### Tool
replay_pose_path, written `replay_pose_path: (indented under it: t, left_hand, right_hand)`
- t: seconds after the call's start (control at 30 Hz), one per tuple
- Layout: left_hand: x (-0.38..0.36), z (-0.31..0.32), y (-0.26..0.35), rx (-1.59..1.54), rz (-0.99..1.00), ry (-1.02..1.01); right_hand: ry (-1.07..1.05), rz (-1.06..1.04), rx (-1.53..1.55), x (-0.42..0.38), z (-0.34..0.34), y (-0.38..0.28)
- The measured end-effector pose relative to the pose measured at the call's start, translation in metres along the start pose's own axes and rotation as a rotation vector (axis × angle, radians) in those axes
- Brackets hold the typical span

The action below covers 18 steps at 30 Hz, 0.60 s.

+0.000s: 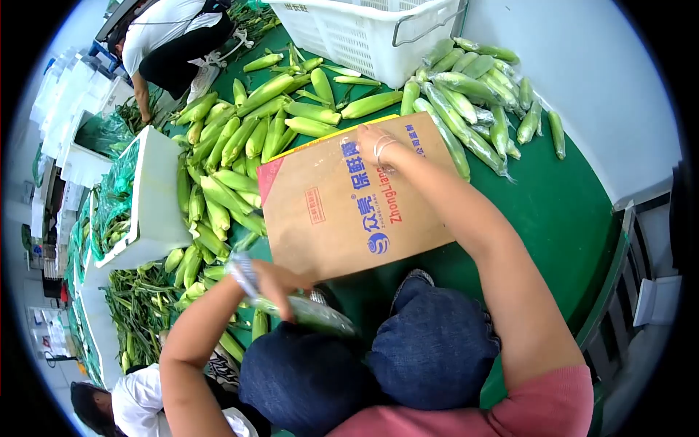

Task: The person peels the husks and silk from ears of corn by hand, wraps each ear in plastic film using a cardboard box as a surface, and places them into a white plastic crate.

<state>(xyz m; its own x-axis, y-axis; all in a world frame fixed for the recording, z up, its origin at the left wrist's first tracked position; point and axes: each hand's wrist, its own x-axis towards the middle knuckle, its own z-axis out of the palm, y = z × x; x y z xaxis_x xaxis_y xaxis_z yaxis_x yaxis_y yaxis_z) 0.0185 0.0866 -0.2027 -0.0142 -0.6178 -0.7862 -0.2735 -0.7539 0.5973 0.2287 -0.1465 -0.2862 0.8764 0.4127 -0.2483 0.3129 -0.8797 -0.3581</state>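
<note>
Green floor covering (561,211) fills the scene, spread under everything. Heaped green-husked corn cobs (240,138) lie across it from the upper middle down the left, with a second heap of film-wrapped cobs (473,87) at upper right beside a white slatted plastic crate (364,33). White foam box (156,197) lined with green plastic stands at left.

Flat brown cardboard carton with blue and red print (342,211) leans over the wearer's knees, its far edge against the corn pile. Right hand (375,142) is closed on the carton's top edge, fingers curled over it. Left hand (273,288) grips a cob wrapped in clear plastic film (306,309), held low by the carton's near corner. Hands are well apart.

Two other people work nearby: one crouched at upper left (167,36), one at lower left (124,400).

Risk, as judged: the carton is steadied at one edge only; it could tip onto the loose cobs. The slick film could let the cob slide from the left hand.
</note>
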Motion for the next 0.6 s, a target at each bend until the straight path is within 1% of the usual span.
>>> replay_pose_path:
  t: [0.07,0.1,0.13,0.2,0.27,0.33,0.37,0.4,0.47,0.5,0.53,0.6]
  left_hand:
    - [-0.031,0.026,-0.018,-0.482,0.181,0.333]
    - [-0.046,0.037,0.001,-1.171,0.158,0.281]
    - [-0.039,0.053,-0.025,-1.4,0.436,0.338]
    - [-0.026,0.058,-0.004,-1.61,0.56,0.878]
    - [0.005,0.034,-0.003,-1.476,0.681,1.314]
    - [0.022,0.009,0.006,-1.724,1.023,1.269]
    - [0.027,-0.003,0.017,-1.752,1.204,1.202]
    - [0.025,-0.01,0.026,-1.741,1.22,1.185]
    - [0.022,-0.019,0.041,-1.323,0.969,1.638]
    - [0.024,-0.023,0.044,-1.077,0.717,1.976]
    - [0.024,-0.023,0.041,-1.102,0.712,2.001]
    - [0.022,-0.017,0.031,-1.399,0.676,2.079]
  right_hand:
    - [0.42,-0.403,-0.029,-0.031,0.016,0.012]
    - [0.406,-0.458,0.042,-0.049,0.021,0.014]
    - [0.389,-0.53,0.114,-0.065,0.024,0.009]
    - [0.144,-0.555,0.34,-0.1,0.041,-0.02]
    - [-0.277,-0.585,0.783,-0.139,0.033,-0.072]
    - [-0.457,-0.622,1.126,-0.16,0.046,-0.105]
    - [-0.438,-0.621,1.117,-0.165,0.045,-0.103]
    - [-0.318,-0.566,1.032,-0.169,0.045,-0.099]
    - [-0.103,-0.458,0.852,-0.173,0.044,-0.09]
    - [-0.016,-0.41,0.76,-0.175,0.044,-0.086]
    - [0.054,-0.372,0.667,-0.176,0.04,-0.086]
    - [0.335,-0.315,0.319,-0.185,0.016,-0.077]
